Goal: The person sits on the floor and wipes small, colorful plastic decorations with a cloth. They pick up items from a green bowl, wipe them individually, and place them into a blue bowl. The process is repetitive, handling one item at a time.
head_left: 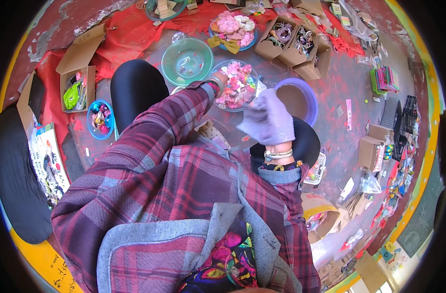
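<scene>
A clear bowl [254, 80] in front of me is heaped with pink and white flower-shaped hair ornaments [236, 85]. At its left edge, my left hand [219, 81] reaches against the ornaments; its fingertips are hidden among them. My right hand [271, 119] wears a pale lilac glove and hovers just to the right of the bowl, above my right knee. Its fingers look curled in toward the bowl, slightly blurred. Whatever they may hold cannot be made out.
A green basin [171, 61] stands left of the bowl, and a purple tub [311, 100] to its right. Beyond sit a bowl of fabric flowers [232, 29] and open cardboard boxes [296, 56]. A small blue bowl [92, 128] is beside my left knee [137, 85].
</scene>
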`<action>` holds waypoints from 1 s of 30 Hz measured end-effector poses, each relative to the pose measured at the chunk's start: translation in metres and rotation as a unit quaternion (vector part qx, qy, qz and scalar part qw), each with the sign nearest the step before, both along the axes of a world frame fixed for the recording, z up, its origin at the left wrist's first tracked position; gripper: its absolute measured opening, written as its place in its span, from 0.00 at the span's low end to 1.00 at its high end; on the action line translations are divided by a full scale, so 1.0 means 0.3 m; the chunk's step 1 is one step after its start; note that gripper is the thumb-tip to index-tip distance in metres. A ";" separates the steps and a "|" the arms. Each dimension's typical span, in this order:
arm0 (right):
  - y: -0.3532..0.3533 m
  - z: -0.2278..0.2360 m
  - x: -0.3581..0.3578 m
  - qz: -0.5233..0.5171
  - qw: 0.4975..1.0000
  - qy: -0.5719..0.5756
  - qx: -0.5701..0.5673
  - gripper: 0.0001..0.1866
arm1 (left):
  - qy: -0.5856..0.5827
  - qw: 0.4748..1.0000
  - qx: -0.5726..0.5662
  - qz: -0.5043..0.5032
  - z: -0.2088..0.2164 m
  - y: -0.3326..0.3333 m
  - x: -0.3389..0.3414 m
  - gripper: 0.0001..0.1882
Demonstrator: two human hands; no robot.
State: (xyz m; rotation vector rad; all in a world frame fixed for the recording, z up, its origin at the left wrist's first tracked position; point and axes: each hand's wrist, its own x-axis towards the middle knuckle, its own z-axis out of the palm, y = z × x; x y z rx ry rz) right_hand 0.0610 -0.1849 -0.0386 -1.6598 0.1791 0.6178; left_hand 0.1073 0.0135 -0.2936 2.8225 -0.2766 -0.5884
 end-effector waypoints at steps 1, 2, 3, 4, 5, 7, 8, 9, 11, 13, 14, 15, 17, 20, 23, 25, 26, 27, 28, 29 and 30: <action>0.005 0.011 -0.026 0.204 0.930 -0.198 -0.232 0.07 | 0.039 0.998 -0.023 0.039 -0.031 0.018 -0.016 0.07; 0.008 0.027 -0.041 0.382 0.730 -0.367 -0.431 0.06 | 0.057 0.996 -0.029 0.062 -0.075 0.049 -0.035 0.07; 0.002 0.042 -0.038 0.368 0.751 -0.395 -0.380 0.06 | 0.064 0.994 -0.034 0.087 -0.139 0.085 -0.048 0.07; -0.014 0.053 -0.033 0.353 0.769 -0.422 -0.325 0.08 | 0.066 0.991 -0.044 0.111 -0.210 0.128 -0.060 0.06; -0.032 0.070 -0.031 0.338 0.784 -0.445 -0.270 0.11 | 0.063 0.988 -0.055 0.130 -0.276 0.168 -0.069 0.06; -0.028 0.228 0.013 0.407 0.796 -0.348 -0.283 0.12 | 0.071 0.982 -0.061 0.162 -0.371 0.263 -0.074 0.06; -0.029 0.311 0.029 0.433 0.795 -0.292 -0.308 0.14 | 0.135 0.975 -0.048 0.167 -0.312 0.238 -0.033 0.08; -0.061 0.313 0.071 0.421 0.792 -0.314 -0.311 0.13 | 0.197 0.966 -0.021 0.166 -0.227 0.228 0.010 0.10; -0.158 0.302 0.140 0.385 0.785 -0.282 -0.394 0.09 | 0.204 0.857 -0.274 0.386 0.154 0.129 0.027 0.09; -0.224 0.235 0.231 0.397 0.748 -0.282 -0.451 0.12 | 0.176 0.712 -0.448 0.511 0.324 0.135 0.047 0.09; -0.266 0.182 0.279 0.426 0.716 -0.265 -0.485 0.14 | 0.159 0.667 -0.507 0.523 0.356 0.142 0.070 0.09; -0.249 0.172 0.315 0.470 0.677 -0.246 -0.511 0.16 | 0.137 0.619 -0.559 0.534 0.419 0.159 0.087 0.10; -0.256 0.161 0.379 0.547 0.579 -0.131 -0.590 0.17 | 0.067 0.637 -0.621 0.452 0.548 0.214 0.075 0.13; -0.389 -0.049 0.535 0.651 0.438 -0.052 -0.618 0.21 | 0.011 0.652 -0.649 0.392 0.698 0.283 0.065 0.14; -0.763 -0.386 0.591 0.580 0.453 -0.062 -0.674 0.20 | -0.018 0.693 -0.630 0.351 0.896 0.322 0.021 0.14; -0.911 -0.500 0.633 0.500 0.521 -0.106 -0.683 0.20 | -0.036 0.702 -0.639 0.313 1.005 0.368 -0.017 0.14; -0.781 -0.468 0.679 0.479 0.565 -0.138 -0.658 0.19 | -0.069 0.703 -0.634 0.315 1.044 0.402 -0.055 0.14; -0.648 -0.398 0.701 0.456 0.606 -0.165 -0.630 0.19 | -0.095 0.718 -0.600 0.338 1.090 0.426 -0.087 0.14; -0.506 -0.311 0.704 0.427 0.646 -0.184 -0.605 0.19 | -0.125 0.760 -0.548 0.327 1.139 0.432 -0.112 0.14; -0.408 -0.282 0.726 0.412 0.700 -0.099 -0.574 0.19 | -0.149 0.776 -0.519 0.325 1.139 0.458 -0.118 0.14; -0.351 -0.311 0.756 0.422 0.738 -0.089 -0.518 0.17 | -0.172 0.782 -0.504 0.323 1.143 0.466 -0.122 0.15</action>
